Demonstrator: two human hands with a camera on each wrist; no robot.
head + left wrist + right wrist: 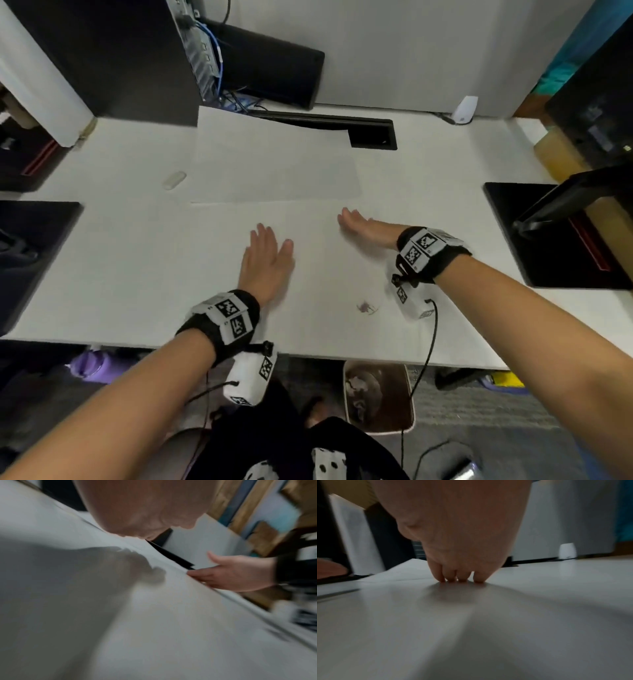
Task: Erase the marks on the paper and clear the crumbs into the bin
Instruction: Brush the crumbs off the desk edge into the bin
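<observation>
Both hands' fingers straight, holding nothing — crumbs (366,306) lie nearer the desk edge, behind the right hand (363,228).

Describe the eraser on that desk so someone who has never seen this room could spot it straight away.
Start at the white desk and find the sheet of paper lying near its far edge. Just off the paper's left edge, on bare desk, lies the eraser, ahead and to the left of the left hand. It is a small, pale, rounded block, the only loose little thing there, and neither hand touches it.
</observation>
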